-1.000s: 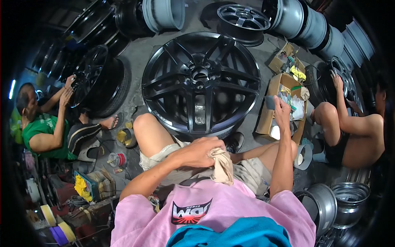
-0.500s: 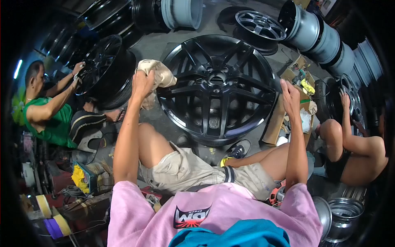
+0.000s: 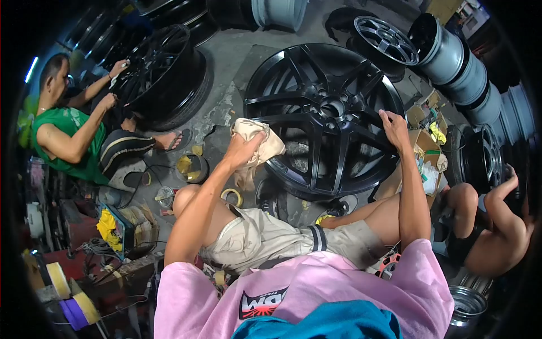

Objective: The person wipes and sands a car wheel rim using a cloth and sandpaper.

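A large black multi-spoke wheel rim lies face up in front of my legs, tilted a little. My left hand is closed around a bunched beige cloth, whose edge overlaps the rim's lower left side. A loose end of the cloth hangs below the fingers. At the rim's right edge, my right hand grips by a spoke end, thumb and forefinger uppermost. Its other fingers are partly hidden.
A person in green handles another dark wheel at left. Another person's arm reaches a wheel at right. Cardboard boxes with scraps stand beside my rim. Grey barrels line the back right. A tape roll lies near my knee.
My left hand with the cloth has moved right and down toward the rim. The right hand, earlier apart from the rim, now touches its right edge. The view has shifted slightly.
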The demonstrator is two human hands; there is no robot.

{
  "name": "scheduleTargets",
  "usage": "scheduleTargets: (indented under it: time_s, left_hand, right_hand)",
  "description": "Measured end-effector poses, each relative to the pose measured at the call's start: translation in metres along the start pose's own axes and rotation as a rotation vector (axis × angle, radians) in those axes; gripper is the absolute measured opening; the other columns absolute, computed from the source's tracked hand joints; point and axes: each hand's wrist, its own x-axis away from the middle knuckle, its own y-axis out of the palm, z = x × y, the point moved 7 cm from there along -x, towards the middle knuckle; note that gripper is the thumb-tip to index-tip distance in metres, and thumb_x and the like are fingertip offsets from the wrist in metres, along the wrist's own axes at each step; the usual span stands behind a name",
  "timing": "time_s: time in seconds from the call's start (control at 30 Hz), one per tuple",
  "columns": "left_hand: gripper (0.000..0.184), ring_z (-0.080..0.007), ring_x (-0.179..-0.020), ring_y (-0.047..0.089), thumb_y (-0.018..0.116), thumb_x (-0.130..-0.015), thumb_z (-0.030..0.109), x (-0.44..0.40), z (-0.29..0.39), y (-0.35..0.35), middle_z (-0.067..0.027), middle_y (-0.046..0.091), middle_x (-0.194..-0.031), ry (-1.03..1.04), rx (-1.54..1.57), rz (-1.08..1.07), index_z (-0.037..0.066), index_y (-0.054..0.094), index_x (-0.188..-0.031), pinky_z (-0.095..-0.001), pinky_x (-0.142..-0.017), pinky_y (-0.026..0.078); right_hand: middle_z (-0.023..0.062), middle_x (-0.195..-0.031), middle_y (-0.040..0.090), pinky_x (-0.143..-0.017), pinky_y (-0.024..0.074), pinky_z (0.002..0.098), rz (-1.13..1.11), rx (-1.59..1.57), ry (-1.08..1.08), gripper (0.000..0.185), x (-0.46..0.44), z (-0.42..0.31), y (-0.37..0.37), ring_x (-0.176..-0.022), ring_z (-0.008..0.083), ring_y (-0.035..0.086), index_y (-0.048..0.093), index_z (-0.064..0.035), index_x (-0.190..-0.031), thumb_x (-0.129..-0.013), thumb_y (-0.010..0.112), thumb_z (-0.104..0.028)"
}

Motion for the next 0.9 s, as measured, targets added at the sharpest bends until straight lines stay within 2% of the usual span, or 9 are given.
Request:
scheduleTargets:
  time_s: [0.2,0.27,0.47,0.63,0.67,0.73,0.77,0.83,0.9]
  left_hand:
    - [0.036,-0.0238,-0.100,0.076,0.072,-0.099,0.032,-0.013,-0.023,0.006,-0.0127,0.080,-0.108,0.045,0.182,0.200,0.000,0.076,-0.116,-0.0391,-0.089,0.057]
    - [0.034,-0.0225,-0.097,0.076,0.073,-0.099,0.030,-0.018,-0.026,0.009,-0.0119,0.080,-0.105,-0.015,0.245,0.217,0.000,0.077,-0.114,-0.0382,-0.087,0.058]
    - [0.027,-0.0172,-0.081,0.074,0.077,-0.093,0.023,-0.056,-0.019,-0.018,-0.0083,0.079,-0.095,-0.026,0.283,0.237,0.000,0.078,-0.108,-0.0348,-0.073,0.058]
    - [0.033,-0.0177,-0.083,0.075,0.083,-0.089,0.027,-0.130,-0.003,-0.050,-0.0086,0.080,-0.097,-0.020,0.220,0.252,-0.001,0.081,-0.107,-0.0345,-0.076,0.059]
    - [0.035,-0.0180,-0.083,0.076,0.083,-0.089,0.028,-0.147,-0.008,-0.054,-0.0092,0.081,-0.097,0.000,0.195,0.217,-0.001,0.081,-0.108,-0.0345,-0.076,0.059]
    - [0.038,-0.0185,-0.085,0.077,0.083,-0.090,0.030,-0.159,-0.004,-0.056,-0.0104,0.081,-0.098,-0.023,0.139,0.155,-0.003,0.081,-0.108,-0.0342,-0.077,0.059]
    - [0.042,-0.0217,-0.088,0.078,0.082,-0.091,0.036,-0.156,0.001,-0.056,-0.0136,0.081,-0.099,0.005,0.098,0.116,-0.002,0.081,-0.110,-0.0369,-0.080,0.059]
    - [0.043,-0.0239,-0.090,0.078,0.080,-0.092,0.038,-0.154,0.000,-0.062,-0.0154,0.081,-0.099,0.019,-0.033,0.152,0.000,0.081,-0.112,-0.0386,-0.083,0.059]
    - [0.048,-0.0322,-0.097,0.079,0.076,-0.094,0.046,-0.150,0.010,-0.060,-0.0205,0.081,-0.101,0.021,-0.185,0.152,0.003,0.082,-0.115,-0.0439,-0.090,0.057]
  right_hand:
    - [0.0283,-0.084,0.068,-0.080,0.0536,0.0505,0.016,-0.012,0.000,0.047,-0.004,0.004,0.003,-0.087,0.0502,0.070,0.076,-0.0002,-0.104,-0.109,0.061,-0.045]
    - [0.0254,-0.073,0.061,-0.073,0.0494,0.0492,0.044,-0.039,-0.048,0.051,-0.003,0.001,0.001,-0.070,0.0417,0.062,0.071,0.0046,-0.096,-0.110,0.059,-0.044]
    - [0.0336,-0.083,0.066,-0.074,0.0523,0.0531,-0.011,-0.078,0.039,0.043,0.014,-0.006,0.002,-0.087,0.0525,0.070,0.075,0.0030,-0.103,-0.109,0.061,-0.037]
    - [0.0338,-0.080,0.062,-0.069,0.0493,0.0533,0.030,-0.100,0.062,0.038,0.059,-0.044,-0.001,-0.084,0.0542,0.066,0.072,0.0042,-0.095,-0.109,0.062,-0.030]
    - [0.0321,-0.076,0.060,-0.067,0.0478,0.0536,0.022,-0.104,0.084,0.040,0.066,-0.049,0.000,-0.075,0.0538,0.064,0.068,0.0061,-0.091,-0.109,0.062,-0.029]
    - [0.0244,-0.066,0.051,-0.061,0.0422,0.0466,-0.014,-0.189,0.151,0.044,0.073,-0.051,0.003,-0.059,0.0339,0.044,0.065,0.0051,-0.089,-0.110,0.063,-0.034]
    - [0.0244,-0.066,0.051,-0.061,0.0422,0.0466,-0.035,-0.187,0.153,0.044,0.074,-0.051,0.006,-0.059,0.0339,0.044,0.065,0.0051,-0.089,-0.110,0.063,-0.034]
    - [0.0280,-0.080,0.060,-0.072,0.0479,0.0507,-0.044,-0.170,0.247,0.040,0.075,-0.045,0.011,-0.072,0.0467,0.059,0.063,0.0070,-0.092,-0.109,0.063,-0.030]
    - [0.0271,-0.083,0.060,-0.072,0.0473,0.0492,0.052,-0.163,0.182,0.040,0.079,-0.047,0.014,-0.072,0.0442,0.057,0.063,0.0070,-0.094,-0.109,0.064,-0.030]
